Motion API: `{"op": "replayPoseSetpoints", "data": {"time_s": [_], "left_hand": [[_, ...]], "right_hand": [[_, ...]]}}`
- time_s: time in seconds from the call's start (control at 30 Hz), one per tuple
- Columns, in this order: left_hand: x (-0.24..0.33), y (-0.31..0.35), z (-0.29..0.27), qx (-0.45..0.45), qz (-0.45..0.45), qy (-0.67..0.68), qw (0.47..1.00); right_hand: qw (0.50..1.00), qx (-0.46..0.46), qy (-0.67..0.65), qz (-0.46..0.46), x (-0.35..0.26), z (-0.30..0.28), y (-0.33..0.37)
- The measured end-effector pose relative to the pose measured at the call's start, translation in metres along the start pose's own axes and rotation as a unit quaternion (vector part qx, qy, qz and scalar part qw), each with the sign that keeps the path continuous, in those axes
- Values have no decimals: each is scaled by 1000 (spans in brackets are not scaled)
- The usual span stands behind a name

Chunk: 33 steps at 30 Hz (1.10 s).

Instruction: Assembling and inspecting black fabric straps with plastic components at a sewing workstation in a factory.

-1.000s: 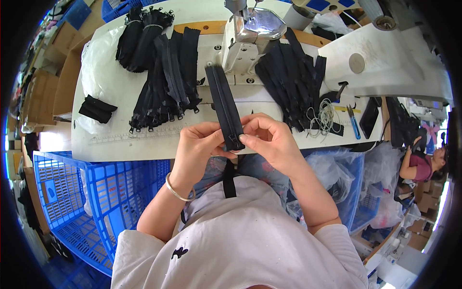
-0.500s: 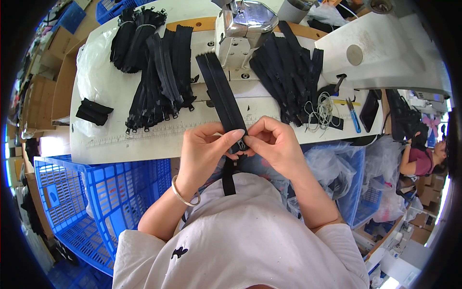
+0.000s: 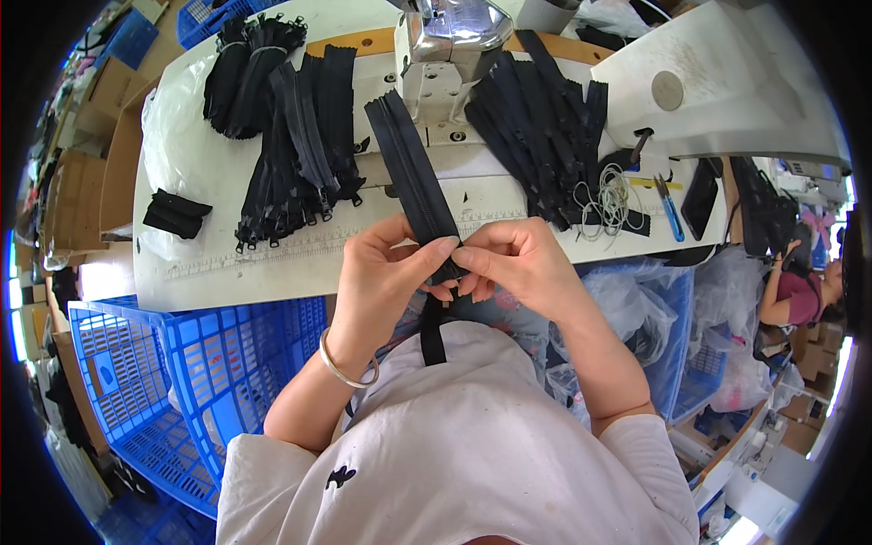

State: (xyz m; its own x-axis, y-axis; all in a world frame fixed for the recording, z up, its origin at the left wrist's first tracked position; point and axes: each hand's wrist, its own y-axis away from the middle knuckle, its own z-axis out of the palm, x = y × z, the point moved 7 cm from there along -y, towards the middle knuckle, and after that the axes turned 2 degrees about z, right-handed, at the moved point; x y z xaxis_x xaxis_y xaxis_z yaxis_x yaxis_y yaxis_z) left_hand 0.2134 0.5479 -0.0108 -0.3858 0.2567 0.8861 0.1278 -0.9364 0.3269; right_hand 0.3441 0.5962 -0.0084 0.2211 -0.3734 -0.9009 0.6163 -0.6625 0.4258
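Observation:
A long black zipper [image 3: 413, 173] slants up and away from my fingers over the table's front edge. Its near end is pinched between the thumb and fingers of my left hand [image 3: 386, 277], which wears a bangle on the wrist. From the other side, my right hand [image 3: 518, 268] grips that same end, its thumb close to the left thumb. My fingers partly hide the end of the zipper. Beyond my left hand lies a fanned pile of black zippers [image 3: 304, 145], pulls toward me. A second pile of black zippers [image 3: 540, 136] lies beyond my right hand.
A sewing machine [image 3: 718, 86] stands at the right, its metal head [image 3: 454, 41] at the back centre. Blue-handled snips [image 3: 670, 211], tangled pale cord [image 3: 607, 207] and a black phone [image 3: 701, 200] lie right. A blue crate [image 3: 195, 363] is at lower left; another person [image 3: 790, 291] is far right.
Both hands keep hold of the zipper's near end, and the fingers of my right hand have shifted slightly on it. The whole view has moved a little.

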Motion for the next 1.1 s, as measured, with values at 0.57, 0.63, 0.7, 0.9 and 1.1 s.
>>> {"op": "replayPoseSetpoints", "data": {"time_s": [0.57,0.63,0.7,0.9,1.1], "left_hand": [[42,-20,-9,49,153,-68,985],[58,-22,-6,45,162,-69,983],[66,-25,-3,34,164,-32,985],[79,-39,-5,5,148,-7,989],[85,-48,-4,-13,132,23,991]], "right_hand": [[995,70,27,-68,-26,2,6],[990,85,35,-108,-35,3,7],[981,110,48,-155,-46,3,9],[974,119,59,-183,-61,4,4],[973,121,46,-191,-69,8,1]]}}
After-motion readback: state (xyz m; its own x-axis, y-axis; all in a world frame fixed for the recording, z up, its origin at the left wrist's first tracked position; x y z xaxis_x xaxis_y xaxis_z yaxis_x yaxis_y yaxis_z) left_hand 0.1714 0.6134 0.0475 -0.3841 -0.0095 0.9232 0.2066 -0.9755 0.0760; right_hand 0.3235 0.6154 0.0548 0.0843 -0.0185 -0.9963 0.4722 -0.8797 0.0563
